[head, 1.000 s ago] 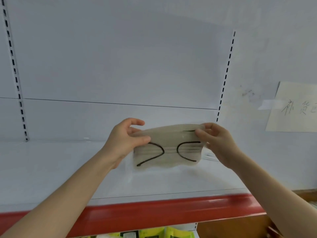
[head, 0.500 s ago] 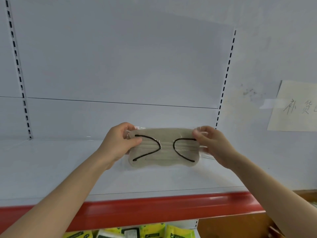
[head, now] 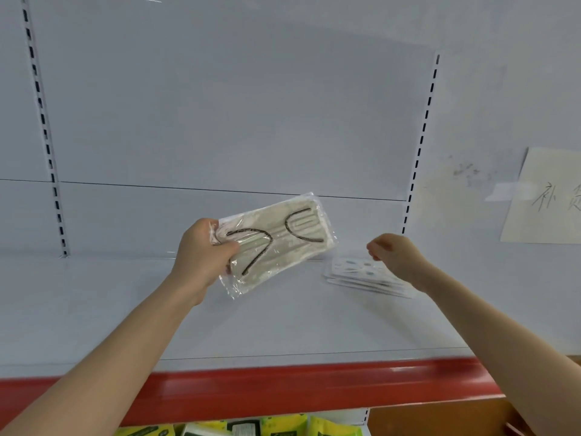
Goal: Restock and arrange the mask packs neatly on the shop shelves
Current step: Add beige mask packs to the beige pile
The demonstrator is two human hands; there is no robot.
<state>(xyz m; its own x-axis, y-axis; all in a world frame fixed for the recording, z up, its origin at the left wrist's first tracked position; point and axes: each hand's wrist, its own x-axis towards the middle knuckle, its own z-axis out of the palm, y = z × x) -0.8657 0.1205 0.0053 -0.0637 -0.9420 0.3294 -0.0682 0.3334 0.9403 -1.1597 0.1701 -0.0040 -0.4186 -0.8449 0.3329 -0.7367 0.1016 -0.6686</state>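
Item: one mask pack (head: 276, 243), a beige mask with black ear loops in clear film, held tilted in the air above the white shelf (head: 283, 325). The left hand (head: 204, 253) grips it at its left end, while the right hand (head: 396, 253) hangs empty, fingers loosely curled, just over a low stack of flat packs (head: 361, 276) lying on the shelf to the right. Risk: held by one end only, the slick film may slip from the grip or sag and land askew, and a careless set-down could nudge the stack out of line.
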